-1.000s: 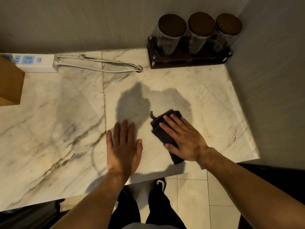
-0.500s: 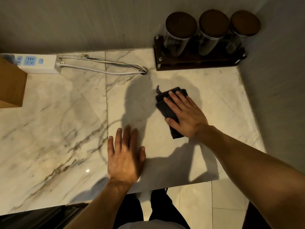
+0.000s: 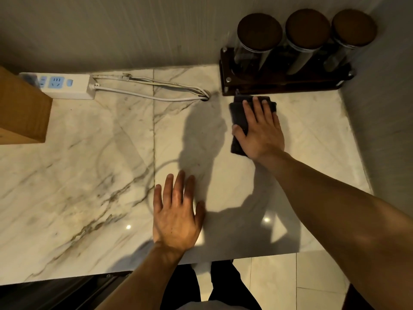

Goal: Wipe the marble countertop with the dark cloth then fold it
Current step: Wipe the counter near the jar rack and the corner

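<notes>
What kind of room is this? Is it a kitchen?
Probably a kitchen, or a pantry corner. There is a marble countertop against the wall, a wooden rack holding three lidded glass jars, and a power strip for plugging things in.

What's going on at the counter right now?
A person is wiping the marble countertop. The right hand lies flat on the dark cloth, pressing it onto the marble at the back, right up against the wooden rack that holds three lidded jars. The left hand rests open on the marble near the front edge, holding nothing. The cloth is bunched into a pad; the final fold is not yet done.
</notes>
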